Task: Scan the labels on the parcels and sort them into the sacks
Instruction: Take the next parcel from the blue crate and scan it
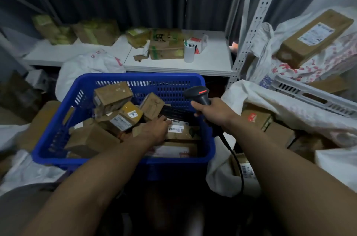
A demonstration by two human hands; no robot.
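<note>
The parcels are mostly small brown cardboard boxes, taped and scuffed, lying heaped at all angles inside the blue basket (135,76). At least seven show there. One box (113,93) leans against the basket's back wall, and one in the middle has yellow tape and a small white sticker (131,113). There is also a flat black packet (177,113), and just in front of that packet lies a labelled parcel (180,133) with a white barcode label facing up. Three white sacks lie round the basket: one sack (270,100) to its right with more brown boxes inside, one (87,67) behind its back left corner, and one (23,170) at its front left. One scanner (199,93), dark with a red window, hovers over the basket's right rim, and its black cable (238,164) hangs down outside that rim. The left hand (156,129) reaches into the basket palm down, its fingertips at the left edge of the labelled parcel's label. Whether it grips the parcel or only rests on it cannot be told. The right hand (214,114) is wrapped round the scanner's handle, forearm stretched forward, with the scanner's head tipped towards the basket's inside.
</note>
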